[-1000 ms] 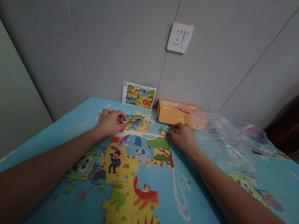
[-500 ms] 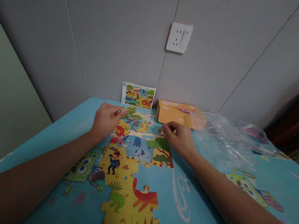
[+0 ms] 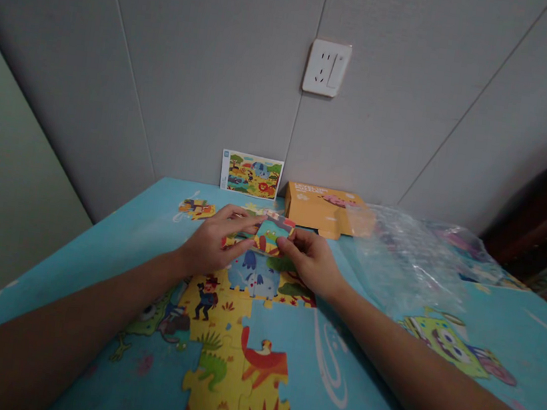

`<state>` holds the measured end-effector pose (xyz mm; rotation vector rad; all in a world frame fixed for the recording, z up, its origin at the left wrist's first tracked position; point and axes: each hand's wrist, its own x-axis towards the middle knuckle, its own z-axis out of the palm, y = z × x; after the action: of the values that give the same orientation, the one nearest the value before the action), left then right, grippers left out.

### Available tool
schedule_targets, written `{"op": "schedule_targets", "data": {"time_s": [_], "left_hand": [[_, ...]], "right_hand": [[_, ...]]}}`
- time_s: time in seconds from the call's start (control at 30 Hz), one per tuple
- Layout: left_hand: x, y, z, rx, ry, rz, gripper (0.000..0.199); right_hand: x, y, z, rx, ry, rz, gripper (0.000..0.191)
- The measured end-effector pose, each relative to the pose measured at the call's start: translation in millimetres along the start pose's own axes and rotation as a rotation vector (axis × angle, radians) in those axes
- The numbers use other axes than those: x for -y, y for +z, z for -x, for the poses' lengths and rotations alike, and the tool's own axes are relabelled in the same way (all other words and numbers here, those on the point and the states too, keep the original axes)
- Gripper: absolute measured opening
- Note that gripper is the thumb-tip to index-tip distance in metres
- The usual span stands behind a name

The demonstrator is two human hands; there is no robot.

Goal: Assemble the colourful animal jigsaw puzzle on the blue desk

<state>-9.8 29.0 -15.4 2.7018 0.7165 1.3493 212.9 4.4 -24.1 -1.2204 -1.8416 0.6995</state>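
My left hand (image 3: pixel 213 241) and my right hand (image 3: pixel 314 261) meet above the top of a partly joined jigsaw puzzle (image 3: pixel 228 354). Between them, a puzzle piece (image 3: pixel 269 235) with a green frog on blue faces me. My right thumb and fingers pinch its right side. The left fingers and thumb close around its left side, where more pieces seem to be stacked, partly hidden. The joined section shows elephants, a figure in a hat, a green crocodile and a red animal.
A picture card (image 3: pixel 251 175) leans on the wall beside an orange box (image 3: pixel 326 210). Crumpled clear plastic (image 3: pixel 412 257) lies right of the box. Loose puzzle pieces (image 3: pixel 196 209) sit at the back left of the blue cartoon-print tablecloth (image 3: pixel 112 237).
My hands, apart before, have come together. The left moved right and down with its pieces; the right moved slightly left. The frog piece now shows, and loose pieces at the back left are uncovered.
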Motion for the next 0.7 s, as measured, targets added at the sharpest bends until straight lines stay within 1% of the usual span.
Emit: {"op": "schedule_targets", "data": {"time_s": [0.07,0.2,0.43,0.7], "left_hand": [[0.3,0.5,1.2,-0.003,-0.067,0.006,0.041],[1.2,1.9,2.1,-0.013,-0.123,0.012,0.026],[1.7,2.8,0.9,-0.054,-0.116,0.019,0.014],[-1.0,3.1,0.8,-0.044,-0.133,0.023,0.009]], "right_hand": [[0.5,-0.5,0.7,0.012,-0.006,0.008,0.032],[3.3,-1.2,2.2,0.043,0.001,0.018,0.031],[6.9,-0.9,2.3,0.054,-0.014,-0.001,0.031],[6.1,-3.3,2.0,0.061,0.002,0.022,0.035]]}}
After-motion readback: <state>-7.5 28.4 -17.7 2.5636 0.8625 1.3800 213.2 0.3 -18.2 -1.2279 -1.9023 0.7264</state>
